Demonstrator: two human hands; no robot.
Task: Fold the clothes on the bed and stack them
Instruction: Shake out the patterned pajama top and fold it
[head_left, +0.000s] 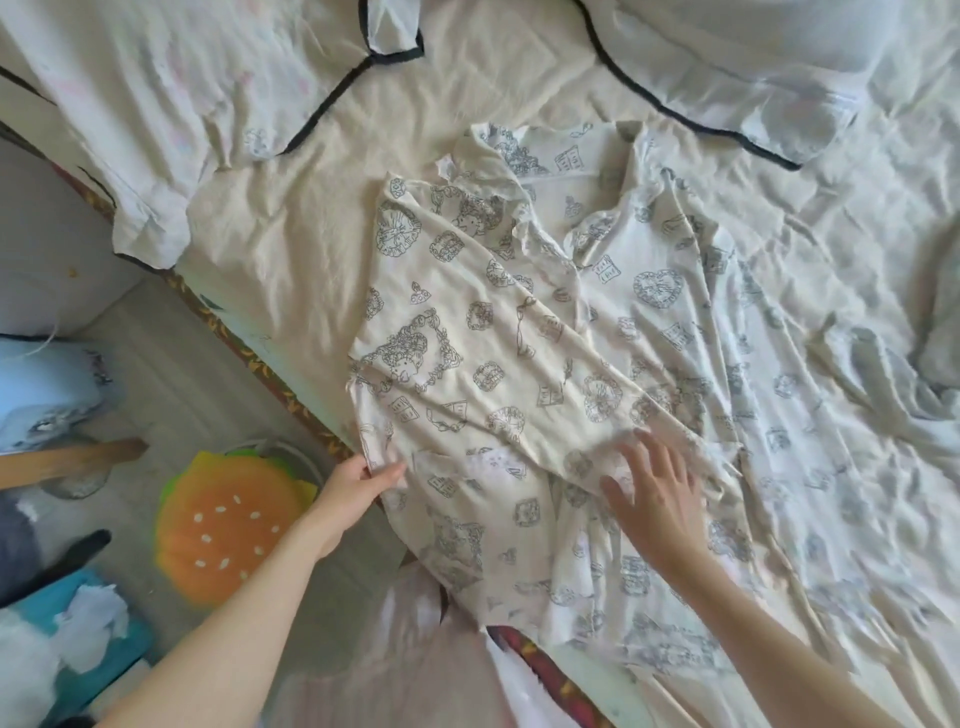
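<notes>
Left hand (358, 480) pinches the printed shirt (498, 332) at its near-left edge; right hand (654, 493) lies released, flat. Recommend smoothing creases before folding.

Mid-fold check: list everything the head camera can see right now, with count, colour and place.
Printed shirt: one, cream with grey drawings, spread mid-bed, one side folded over.
Bedsheet: one, cream, wrinkled, under the shirt.
Pillowcases: two, white with black trim, top left and top right.
Grey garment: one, crumpled at right edge.
Burger cushion: one, orange and green, on floor left of bed.
Tissues: white, on a teal thing, bottom left.
Left hand: pinches the shirt's left edge.
Right hand: flat on the shirt, fingers spread.
</notes>
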